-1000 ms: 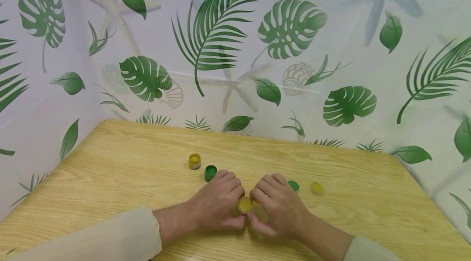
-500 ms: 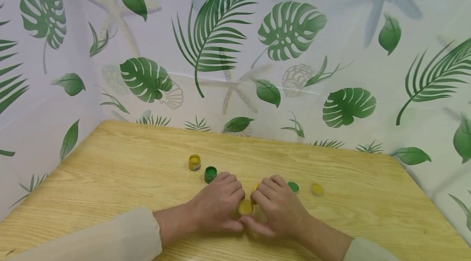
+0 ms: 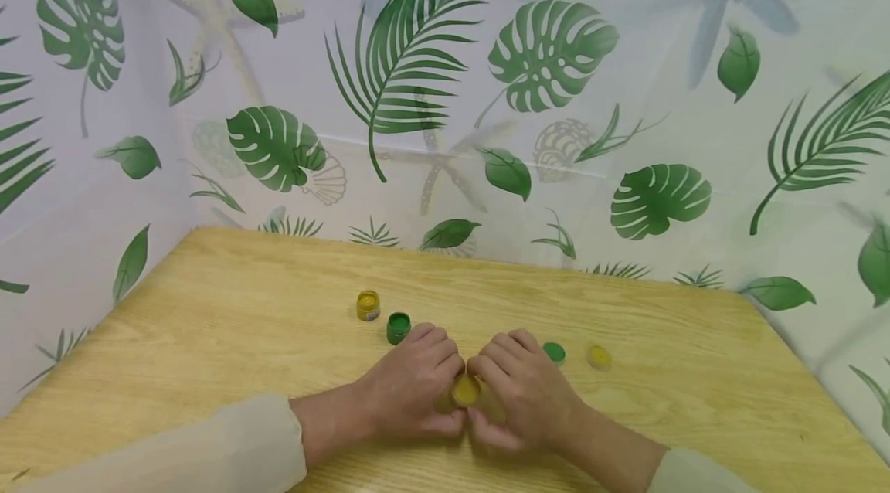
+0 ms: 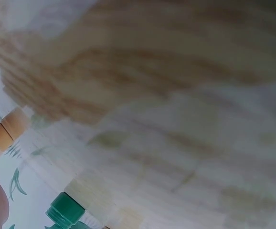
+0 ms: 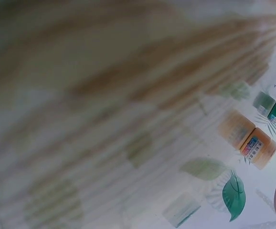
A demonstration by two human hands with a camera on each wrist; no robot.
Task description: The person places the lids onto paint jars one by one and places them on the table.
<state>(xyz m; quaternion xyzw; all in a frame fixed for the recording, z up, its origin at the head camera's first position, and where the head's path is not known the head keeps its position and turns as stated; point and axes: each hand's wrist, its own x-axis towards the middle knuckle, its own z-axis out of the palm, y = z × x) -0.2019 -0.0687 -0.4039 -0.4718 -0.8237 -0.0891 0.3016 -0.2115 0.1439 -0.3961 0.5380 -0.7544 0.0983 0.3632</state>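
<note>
A small yellow paint jar (image 3: 466, 390) sits between my two hands, low in the middle of the head view. My left hand (image 3: 412, 383) grips it from the left, fingers curled and thumb along the near side. From the other side my right hand (image 3: 526, 391) grips it the same way, so most of the jar's wall is hidden. Just beyond the left knuckles stands an open green paint jar (image 3: 399, 328). In the right wrist view an orange-yellow jar (image 5: 255, 146) with a printed label shows; whether it is the held one I cannot tell.
An open yellow paint jar (image 3: 368, 305) stands farther back on the wood-grain table (image 3: 278, 284). Beyond the right hand lie a green lid (image 3: 554, 352) and a yellow lid (image 3: 599, 358). A leaf-printed cloth (image 3: 431, 91) rises behind the table.
The held jar and the fingers round it shift slightly. The right fingers have moved a little left, and a yellow-orange patch visible behind them half a second ago is now covered.
</note>
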